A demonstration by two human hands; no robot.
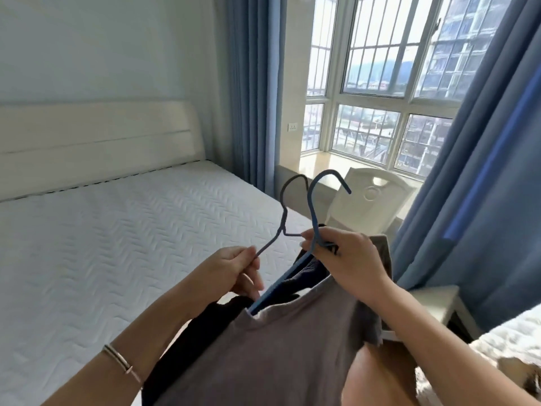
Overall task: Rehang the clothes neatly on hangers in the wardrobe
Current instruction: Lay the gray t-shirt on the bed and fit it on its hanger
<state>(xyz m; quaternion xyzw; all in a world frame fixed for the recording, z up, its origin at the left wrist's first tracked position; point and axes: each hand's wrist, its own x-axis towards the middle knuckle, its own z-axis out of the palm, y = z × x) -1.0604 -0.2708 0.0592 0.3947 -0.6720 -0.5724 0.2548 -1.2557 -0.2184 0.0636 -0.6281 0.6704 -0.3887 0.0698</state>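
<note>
- The right hand (345, 259) closes its fingers round the neck of the blue hanger (312, 215), just under its hook. One fingertip also meets the short end of the grey hanger (283, 224), but whether it grips that wire is hard to tell.
- The left hand (237, 271), beside and slightly below the right, pinches the low end of the grey hanger's sloping arm between thumb and forefinger. The other fingers curl under and hide the tip of the wire.
- The grey hanger carries nothing and stands hook up between the two hands.
- Below the right-hand grip, the blue hanger's one visible arm runs down and left into the collar of a grey T-shirt (292, 347). Its other arm is hidden behind the right hand and the cloth.
- A dark garment (205, 326) lies under and left of the T-shirt and shows again inside the collar. Its kind cannot be made out, and the bottom edge cuts off both clothes.
- A thin bracelet (123, 361) circles the left wrist.
- Beyond the left hand spreads a quilted mattress (117, 244) with a pale headboard (87, 142).
- Beyond the right hand stands a white chair (371, 200), partly masked by the two hooks. Behind it is a barred window (380, 68) flanked by blue curtains (483, 171).
- Down and right of the right forearm, a pale fluffy thing (515, 341) is blurred and cropped.
</note>
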